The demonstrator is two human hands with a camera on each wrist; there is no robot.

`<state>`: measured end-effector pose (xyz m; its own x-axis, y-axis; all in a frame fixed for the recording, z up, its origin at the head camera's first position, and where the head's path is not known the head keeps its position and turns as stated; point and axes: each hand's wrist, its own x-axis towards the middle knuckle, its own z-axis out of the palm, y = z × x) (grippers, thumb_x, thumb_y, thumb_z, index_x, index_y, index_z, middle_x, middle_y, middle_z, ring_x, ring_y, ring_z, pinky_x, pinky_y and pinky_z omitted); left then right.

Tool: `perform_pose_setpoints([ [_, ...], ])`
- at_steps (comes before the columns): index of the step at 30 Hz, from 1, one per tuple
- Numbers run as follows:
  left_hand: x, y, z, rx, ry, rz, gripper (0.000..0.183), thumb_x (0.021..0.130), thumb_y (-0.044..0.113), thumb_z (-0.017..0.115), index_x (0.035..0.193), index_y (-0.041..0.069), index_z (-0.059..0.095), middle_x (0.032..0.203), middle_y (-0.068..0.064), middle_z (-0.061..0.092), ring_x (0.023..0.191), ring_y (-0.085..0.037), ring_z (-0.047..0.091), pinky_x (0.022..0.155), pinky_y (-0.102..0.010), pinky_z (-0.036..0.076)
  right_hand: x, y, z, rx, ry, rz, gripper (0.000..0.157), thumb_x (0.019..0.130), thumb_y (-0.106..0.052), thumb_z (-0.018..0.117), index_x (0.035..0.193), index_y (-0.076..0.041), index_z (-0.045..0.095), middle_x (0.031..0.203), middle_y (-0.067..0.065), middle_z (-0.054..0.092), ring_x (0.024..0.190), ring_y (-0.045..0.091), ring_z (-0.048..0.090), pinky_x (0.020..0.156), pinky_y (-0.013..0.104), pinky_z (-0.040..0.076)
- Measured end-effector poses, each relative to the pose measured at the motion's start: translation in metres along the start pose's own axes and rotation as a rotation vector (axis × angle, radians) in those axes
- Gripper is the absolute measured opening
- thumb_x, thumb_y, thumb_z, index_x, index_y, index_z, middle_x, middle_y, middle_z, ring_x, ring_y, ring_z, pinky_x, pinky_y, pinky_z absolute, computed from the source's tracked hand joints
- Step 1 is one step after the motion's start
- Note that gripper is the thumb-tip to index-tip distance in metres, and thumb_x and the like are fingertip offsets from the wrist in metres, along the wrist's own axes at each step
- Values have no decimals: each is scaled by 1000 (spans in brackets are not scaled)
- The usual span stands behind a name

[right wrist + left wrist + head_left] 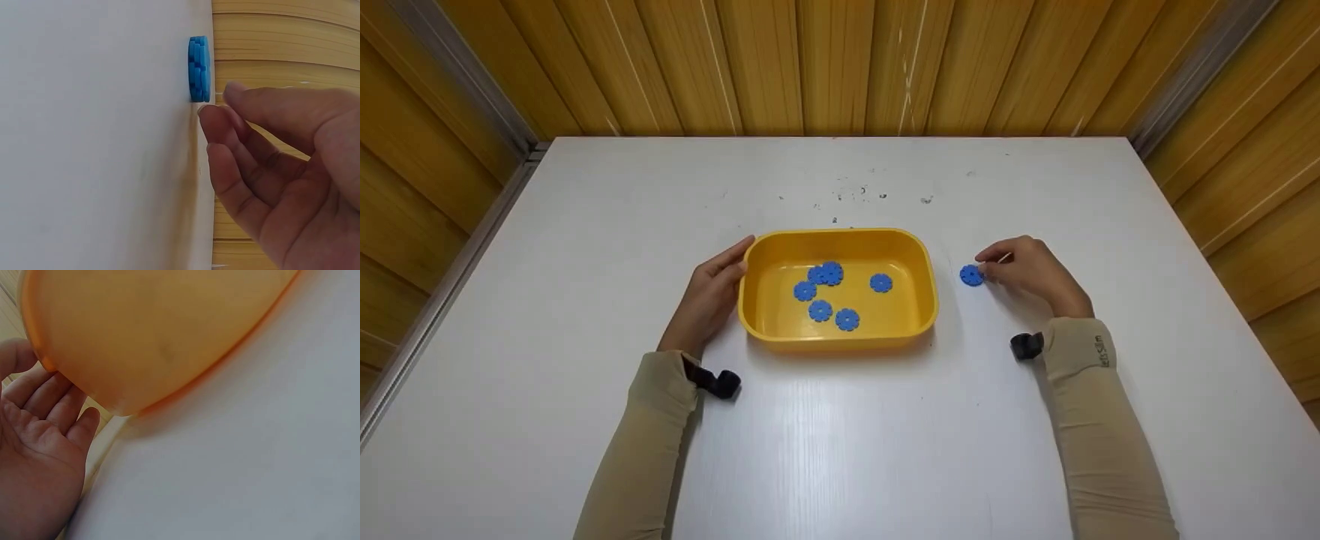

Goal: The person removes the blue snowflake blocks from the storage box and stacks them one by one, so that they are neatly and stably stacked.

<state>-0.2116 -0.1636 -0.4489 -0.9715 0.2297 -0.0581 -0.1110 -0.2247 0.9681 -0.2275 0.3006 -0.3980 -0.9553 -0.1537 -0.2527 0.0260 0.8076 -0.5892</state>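
Observation:
My left hand [711, 289] holds the left end of a yellow plastic tub [840, 343], its thumb at the rim and its fingers along the outer wall. In the left wrist view, the fingers [53, 396] lie partly behind the tub's end. Several blue notched plastic discs [847, 319] lie spread on the tub floor, two of them overlapping. To the right of the tub is a small stack of blue discs [199, 69]. My right hand [1027, 271] is beside that stack, fingertips right at its edge, thumb apart from the fingers with nothing between them.
The white table [840, 450] has small dark marks [883, 196] behind the tub. Yellow wood-look panels [832, 67] stand along the back and both sides. Each wrist carries a small black camera [1026, 346].

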Motion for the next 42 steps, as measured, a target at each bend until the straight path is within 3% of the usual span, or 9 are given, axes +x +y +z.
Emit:
perform_pose_setpoints([
  [6, 0, 0, -1, 4, -1, -12, 52, 107, 9, 46, 158, 7, 37, 168, -6, 33, 156, -17, 30, 124, -28, 34, -2, -6, -4, 19, 16, 8, 34, 101, -17, 60, 130, -3, 68, 129, 22, 65, 111, 33, 57, 106, 47, 51],
  [16, 1, 0, -1, 26, 15, -25, 51, 107, 10, 46, 157, 8, 38, 167, -4, 35, 156, -15, 31, 125, -29, 32, -3, -27, -13, 28, 22, -34, 35, 101, -18, 63, 133, -2, 65, 132, 22, 65, 118, 36, 59, 113, 52, 50],
  [30, 1, 1, -1, 12, 15, -16, 51, 106, 9, 46, 157, 7, 39, 166, -5, 36, 155, -16, 32, 124, -29, 34, 2, -70, -22, -28, 26, -164, 32, 99, -16, 67, 127, -2, 69, 121, 19, 71, 108, 30, 66, 103, 48, 57],
  [42, 2, 3, 0, -5, 15, -7, 51, 106, 8, 45, 157, 6, 39, 166, -6, 36, 155, -16, 33, 124, -29, 34, 15, -117, -14, -96, -43, -262, 26, 95, -9, 71, 120, -2, 73, 114, 18, 74, 97, 27, 69, 93, 41, 62],
])
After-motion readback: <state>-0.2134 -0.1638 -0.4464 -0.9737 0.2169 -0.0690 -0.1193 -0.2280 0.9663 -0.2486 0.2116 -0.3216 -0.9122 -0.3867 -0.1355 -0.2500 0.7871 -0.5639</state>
